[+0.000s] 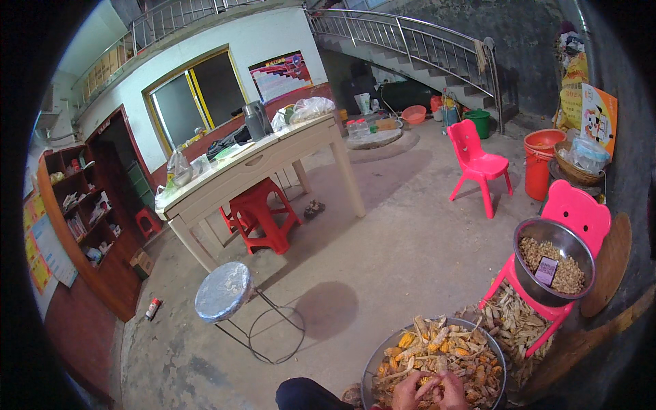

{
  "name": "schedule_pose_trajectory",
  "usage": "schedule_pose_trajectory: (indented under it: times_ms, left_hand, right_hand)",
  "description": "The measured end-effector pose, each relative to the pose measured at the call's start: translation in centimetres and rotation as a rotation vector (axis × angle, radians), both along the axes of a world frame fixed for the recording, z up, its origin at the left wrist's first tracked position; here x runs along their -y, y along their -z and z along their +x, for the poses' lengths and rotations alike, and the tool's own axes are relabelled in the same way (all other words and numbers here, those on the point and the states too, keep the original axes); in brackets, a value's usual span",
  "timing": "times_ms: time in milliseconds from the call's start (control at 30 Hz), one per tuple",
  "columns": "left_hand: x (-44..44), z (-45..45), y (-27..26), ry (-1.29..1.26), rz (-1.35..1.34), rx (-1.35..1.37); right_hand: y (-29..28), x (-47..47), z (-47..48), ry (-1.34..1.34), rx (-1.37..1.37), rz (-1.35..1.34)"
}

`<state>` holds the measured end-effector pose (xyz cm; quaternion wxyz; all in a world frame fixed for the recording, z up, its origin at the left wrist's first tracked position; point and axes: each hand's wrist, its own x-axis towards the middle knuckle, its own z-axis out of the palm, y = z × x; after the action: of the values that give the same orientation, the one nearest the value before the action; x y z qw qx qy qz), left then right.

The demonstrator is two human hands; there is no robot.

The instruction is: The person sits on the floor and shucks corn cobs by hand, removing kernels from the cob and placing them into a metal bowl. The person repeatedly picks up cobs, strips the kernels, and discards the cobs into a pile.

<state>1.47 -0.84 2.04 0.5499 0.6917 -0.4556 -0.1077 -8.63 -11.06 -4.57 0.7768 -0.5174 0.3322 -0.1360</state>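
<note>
Low in the head view is a wide metal basin [367, 376] heaped with small ears of corn [406, 340], some bare and yellow, many in dry husk. Over the heap, my left hand [409, 392] and my right hand [452, 393] meet with fingers bent around one ear of corn [425, 380]. A few yellow kernels show between the fingers; the rest of that ear is hidden. A pale dry husk [441, 363] stands up by my right fingertips. Right of the basin, loose husks [517, 319] lie on the floor.
A pink child's chair [576, 210] at right carries a steel bowl [523, 277] of loose kernels and a card with a printed code [546, 270]. Ahead stand a round stool [224, 291], a long table [256, 165], red plastic stools [266, 215] and another pink chair [479, 161].
</note>
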Motion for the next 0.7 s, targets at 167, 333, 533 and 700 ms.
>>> schedule_pose_trajectory:
  times_ms: [167, 333, 533, 700]
  left_hand:
    - [-0.2, 0.0, 2.2, -0.055, -0.085, -0.583]
    - [0.3, -1.0, -2.8, 0.209, -0.036, -0.874]
    - [1.0, -0.8, 3.8, -0.026, -0.101, -0.088]
    - [1.0, -1.6, 3.2, -0.105, 0.005, -0.531]
  right_hand:
    - [-1.1, -0.9, 0.4, 0.011, -0.003, 0.058]
    - [-0.9, -0.3, -0.1, 0.053, 0.042, 0.029]
    - [-1.6, -1.2, 0.6, 0.18, 0.189, -0.109]
    - [-2.9, -2.0, 1.1, 0.301, 0.326, -0.358]
